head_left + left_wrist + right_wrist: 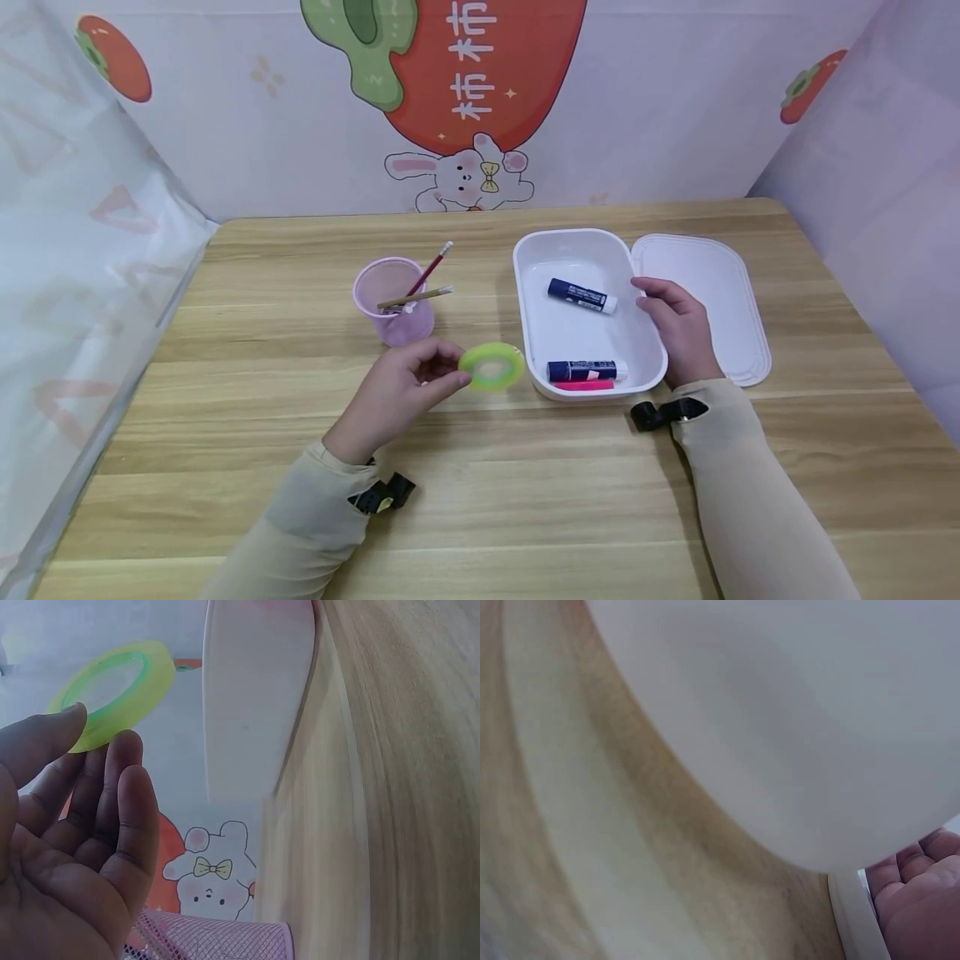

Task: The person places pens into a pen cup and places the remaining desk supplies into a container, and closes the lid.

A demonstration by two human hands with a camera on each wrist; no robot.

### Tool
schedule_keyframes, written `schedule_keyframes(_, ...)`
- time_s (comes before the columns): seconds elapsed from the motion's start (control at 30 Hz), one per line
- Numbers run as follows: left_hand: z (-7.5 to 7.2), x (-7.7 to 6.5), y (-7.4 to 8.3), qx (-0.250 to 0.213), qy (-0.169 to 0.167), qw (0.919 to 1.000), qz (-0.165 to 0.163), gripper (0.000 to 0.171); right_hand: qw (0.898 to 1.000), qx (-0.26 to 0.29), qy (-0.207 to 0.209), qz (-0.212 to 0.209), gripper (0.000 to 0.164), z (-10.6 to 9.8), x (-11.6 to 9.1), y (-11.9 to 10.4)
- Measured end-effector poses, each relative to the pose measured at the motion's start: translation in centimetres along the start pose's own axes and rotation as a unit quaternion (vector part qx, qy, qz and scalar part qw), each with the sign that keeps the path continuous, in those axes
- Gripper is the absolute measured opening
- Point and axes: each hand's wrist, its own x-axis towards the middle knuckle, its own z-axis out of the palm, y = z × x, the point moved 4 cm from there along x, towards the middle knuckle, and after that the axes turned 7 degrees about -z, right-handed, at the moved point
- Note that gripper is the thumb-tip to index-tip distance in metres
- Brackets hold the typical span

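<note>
My left hand (401,390) pinches a yellow-green roll of tape (492,367) between thumb and fingers, above the table just left of a white plastic box (528,325). The left wrist view shows the tape's green inner ring (105,684) tilted over the fingertips. At the box's right wall, my right hand (678,321) grips the rim, its fingertips just over the edge. Inside the box one dark blue glue stick (581,296) lies mid-floor. A second glue stick (585,371) lies along the near wall beside a pink-red stick-shaped item (585,386).
A pink mesh pen cup (408,329) holding pencils (431,268) stands left of the box. The white lid (731,308) lies flat to the right, partly behind my right hand. A printed cloth (637,108) hangs at the table's back edge.
</note>
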Motion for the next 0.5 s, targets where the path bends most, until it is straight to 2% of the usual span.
schedule_keyframes(0.27, 0.7, 1.1, -0.1, -0.04, -0.005, 0.9992, -0.002, 0.018, 1.0, 0.003, 0.0, 0.002, 0.036, 0.1, 0.0, -0.1)
schedule_keyframes(0.5, 1.5, 1.8, -0.1, -0.056, -0.01, 0.9982, -0.016, 0.019, 1.0, 0.002, -0.001, 0.001, 0.036, 0.1, 0.0, -0.1)
